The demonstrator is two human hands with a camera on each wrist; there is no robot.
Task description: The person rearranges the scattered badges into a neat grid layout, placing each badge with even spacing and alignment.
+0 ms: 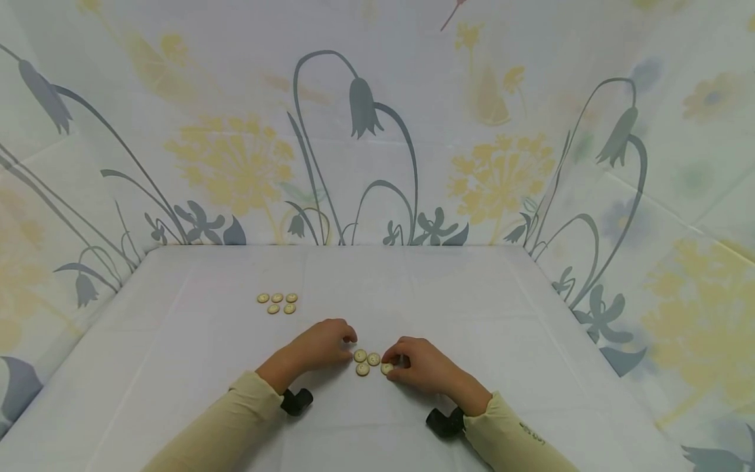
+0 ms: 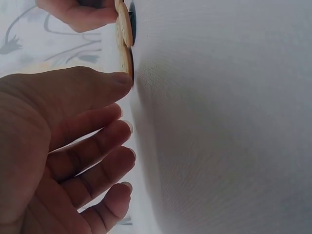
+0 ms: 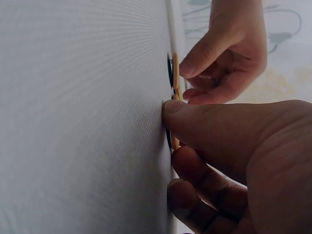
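Observation:
In the head view, my right hand [image 1: 429,366] pinches a small pale wooden disc [image 1: 387,368] between thumb and fingers, low over the white table. The right wrist view shows that disc edge-on, partly covered by the thumb. Just left of it lie three more discs in a close cluster: an upper left disc [image 1: 360,355], an upper right disc [image 1: 374,359] and a lower disc [image 1: 362,370]. My left hand [image 1: 318,346] is at the cluster's left side, its thumb tip right at the upper left disc and its other fingers loosely bent, holding nothing.
Farther back and to the left, several matching discs [image 1: 277,297] lie in two short rows on the white tablecloth [image 1: 472,295]. Flower-printed cloth [image 1: 377,183] stands behind the table and along both sides. A black wrist device [image 1: 297,401] sits below the left cuff, another [image 1: 445,423] below the right.

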